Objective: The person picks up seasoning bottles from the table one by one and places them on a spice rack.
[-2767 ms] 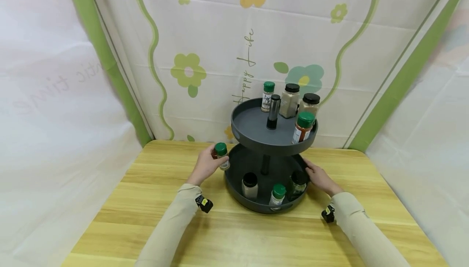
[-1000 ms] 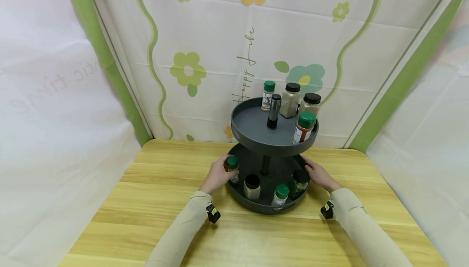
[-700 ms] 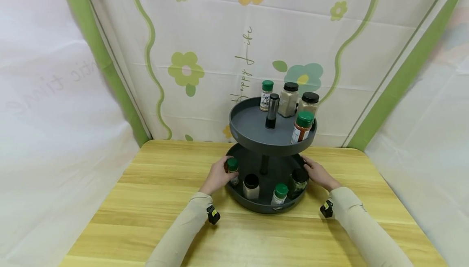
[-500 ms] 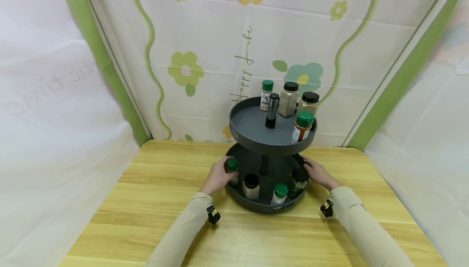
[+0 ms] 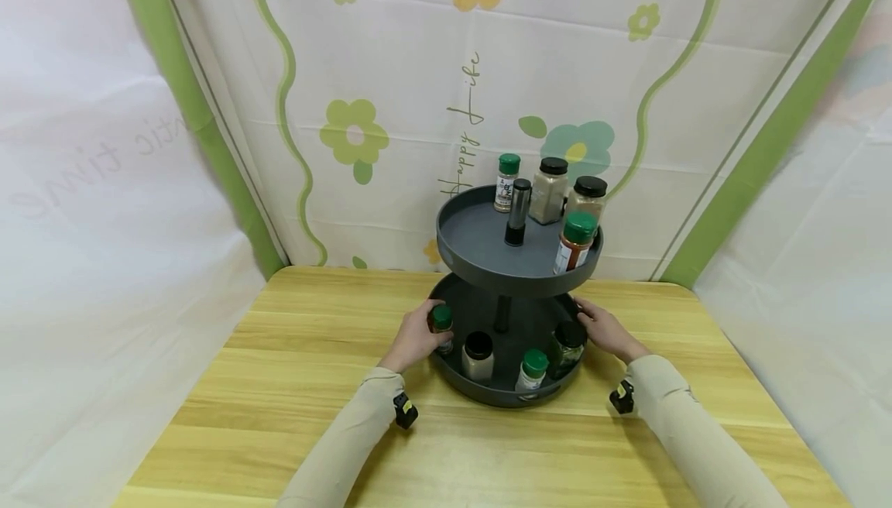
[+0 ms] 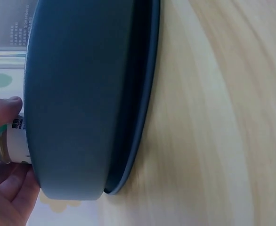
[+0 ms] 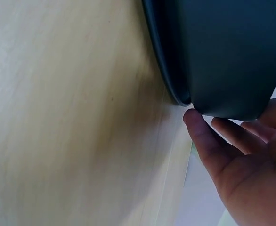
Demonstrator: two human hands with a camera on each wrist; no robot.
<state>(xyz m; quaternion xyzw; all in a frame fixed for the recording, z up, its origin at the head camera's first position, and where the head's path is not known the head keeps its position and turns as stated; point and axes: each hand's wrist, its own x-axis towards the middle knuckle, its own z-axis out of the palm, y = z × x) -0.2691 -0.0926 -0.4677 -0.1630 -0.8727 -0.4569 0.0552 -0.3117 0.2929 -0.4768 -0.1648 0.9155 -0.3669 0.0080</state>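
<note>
A grey two-tier turntable stands on the wooden table. At the lower tier's left side, my left hand pinches a spice jar with a green cap, just inside the rim. In the left wrist view, thumb and fingers lie on either side of the jar's white label, and the wall hides its base. On the opposite side, my right hand holds the lower tier by its rim. Its fingertips touch the outer wall in the right wrist view.
The lower tier also holds a black-capped jar, a green-capped jar and a dark jar. Several jars, among them a red-filled one, stand on the upper tier around the central post. A printed curtain hangs behind.
My left hand has brought the green-capped jar rightward from beside the turntable to inside the lower tier's rim, then slightly down. My right hand has stayed at the rim.
</note>
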